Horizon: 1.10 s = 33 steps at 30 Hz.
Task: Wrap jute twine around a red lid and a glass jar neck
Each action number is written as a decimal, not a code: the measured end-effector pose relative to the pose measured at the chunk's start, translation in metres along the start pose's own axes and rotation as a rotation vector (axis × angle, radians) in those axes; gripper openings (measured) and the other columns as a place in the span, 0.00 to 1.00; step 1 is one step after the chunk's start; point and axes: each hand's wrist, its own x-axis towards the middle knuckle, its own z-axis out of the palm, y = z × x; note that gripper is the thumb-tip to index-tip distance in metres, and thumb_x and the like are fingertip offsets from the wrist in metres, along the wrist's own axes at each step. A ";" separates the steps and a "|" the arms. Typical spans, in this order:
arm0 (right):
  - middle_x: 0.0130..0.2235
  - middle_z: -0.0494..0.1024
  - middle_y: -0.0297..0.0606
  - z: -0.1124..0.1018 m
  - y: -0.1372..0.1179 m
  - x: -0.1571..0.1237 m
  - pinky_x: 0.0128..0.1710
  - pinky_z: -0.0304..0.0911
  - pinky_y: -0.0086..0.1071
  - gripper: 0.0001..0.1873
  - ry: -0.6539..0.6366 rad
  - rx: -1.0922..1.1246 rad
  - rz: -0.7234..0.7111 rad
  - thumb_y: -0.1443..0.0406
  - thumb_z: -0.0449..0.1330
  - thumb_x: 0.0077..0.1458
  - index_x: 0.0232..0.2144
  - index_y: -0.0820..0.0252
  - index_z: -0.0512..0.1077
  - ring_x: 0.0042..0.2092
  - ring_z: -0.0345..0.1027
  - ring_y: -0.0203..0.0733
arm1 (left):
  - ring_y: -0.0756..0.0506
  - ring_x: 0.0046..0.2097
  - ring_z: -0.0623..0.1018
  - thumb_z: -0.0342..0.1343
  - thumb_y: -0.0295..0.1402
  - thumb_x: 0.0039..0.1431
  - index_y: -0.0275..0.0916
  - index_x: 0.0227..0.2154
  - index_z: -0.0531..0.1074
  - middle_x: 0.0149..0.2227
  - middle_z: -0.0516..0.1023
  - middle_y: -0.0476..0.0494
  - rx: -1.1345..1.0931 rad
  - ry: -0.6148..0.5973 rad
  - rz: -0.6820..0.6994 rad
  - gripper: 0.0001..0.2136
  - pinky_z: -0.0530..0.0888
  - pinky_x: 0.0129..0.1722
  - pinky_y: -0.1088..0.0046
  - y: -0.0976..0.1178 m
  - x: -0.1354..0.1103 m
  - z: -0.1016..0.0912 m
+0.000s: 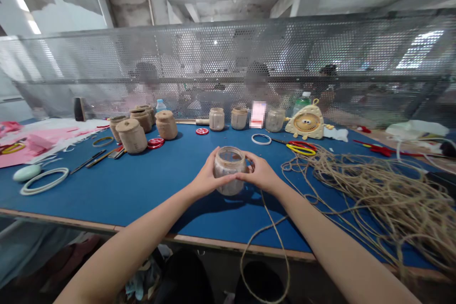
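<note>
A clear glass jar (230, 169) stands open-mouthed on the blue table (142, 185), with twine partly wound round its upper body. My left hand (208, 179) wraps its left side. My right hand (261, 172) grips its right side, pinching a strand of jute twine (272, 221) that loops down over the table's front edge. Both hands are closed on the jar.
A big tangle of jute twine (384, 190) covers the right of the table. Several twine-wrapped jars (132, 136) stand at back left, bare jars (216, 119) at back centre. Red lids, rings (43, 180), scissors (302, 145), a small fan (307, 122) and pink sheets lie around. People sit behind a mesh screen.
</note>
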 end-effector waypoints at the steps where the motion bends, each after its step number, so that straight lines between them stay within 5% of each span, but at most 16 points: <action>1: 0.44 0.71 0.44 0.000 0.000 0.000 0.40 0.62 0.37 0.35 0.007 -0.009 0.005 0.57 0.66 0.34 0.46 0.63 0.65 0.45 0.64 0.47 | 0.40 0.57 0.59 0.61 0.36 0.43 0.38 0.54 0.51 0.56 0.58 0.37 0.032 -0.014 0.032 0.35 0.54 0.57 0.61 0.002 0.001 0.000; 8: 0.45 0.70 0.45 0.001 0.003 0.000 0.41 0.61 0.38 0.35 0.024 0.008 -0.011 0.58 0.67 0.33 0.46 0.63 0.65 0.47 0.62 0.49 | 0.39 0.57 0.59 0.59 0.39 0.45 0.37 0.53 0.52 0.55 0.59 0.36 0.053 -0.063 0.110 0.34 0.55 0.57 0.61 -0.006 0.004 -0.005; 14: 0.48 0.67 0.42 0.002 0.015 0.005 0.42 0.61 0.35 0.38 -0.069 0.171 -0.043 0.56 0.66 0.32 0.47 0.58 0.60 0.46 0.63 0.45 | 0.39 0.60 0.54 0.59 0.40 0.45 0.37 0.58 0.42 0.59 0.51 0.34 -0.063 -0.101 0.036 0.40 0.51 0.58 0.61 -0.010 0.002 -0.006; 18: 0.47 0.67 0.42 0.000 0.011 0.005 0.31 0.62 0.30 0.37 -0.132 0.260 -0.007 0.53 0.64 0.34 0.47 0.58 0.60 0.33 0.65 0.35 | 0.39 0.59 0.55 0.54 0.40 0.51 0.38 0.54 0.53 0.58 0.55 0.37 -0.229 -0.125 -0.007 0.29 0.53 0.58 0.61 -0.002 0.002 -0.008; 22: 0.45 0.67 0.41 -0.003 0.004 0.004 0.16 0.47 0.24 0.30 -0.144 0.289 0.065 0.52 0.59 0.42 0.47 0.58 0.61 0.19 0.48 0.23 | 0.38 0.57 0.59 0.55 0.38 0.50 0.37 0.50 0.60 0.55 0.62 0.38 -0.301 -0.111 -0.045 0.23 0.56 0.56 0.60 0.005 0.004 -0.009; 25: 0.44 0.67 0.39 -0.003 0.001 0.003 0.15 0.42 0.24 0.27 -0.136 0.283 0.098 0.54 0.59 0.44 0.47 0.57 0.61 0.18 0.44 0.23 | 0.39 0.56 0.61 0.58 0.36 0.47 0.37 0.48 0.61 0.53 0.64 0.38 -0.290 -0.087 -0.049 0.25 0.57 0.55 0.60 0.007 0.004 -0.007; 33: 0.43 0.68 0.39 0.000 0.000 0.003 0.19 0.47 0.25 0.28 -0.092 0.221 0.065 0.56 0.59 0.44 0.47 0.59 0.61 0.22 0.49 0.26 | 0.41 0.56 0.61 0.56 0.34 0.48 0.39 0.49 0.59 0.53 0.64 0.41 -0.310 -0.089 -0.034 0.24 0.56 0.56 0.62 0.003 0.005 -0.003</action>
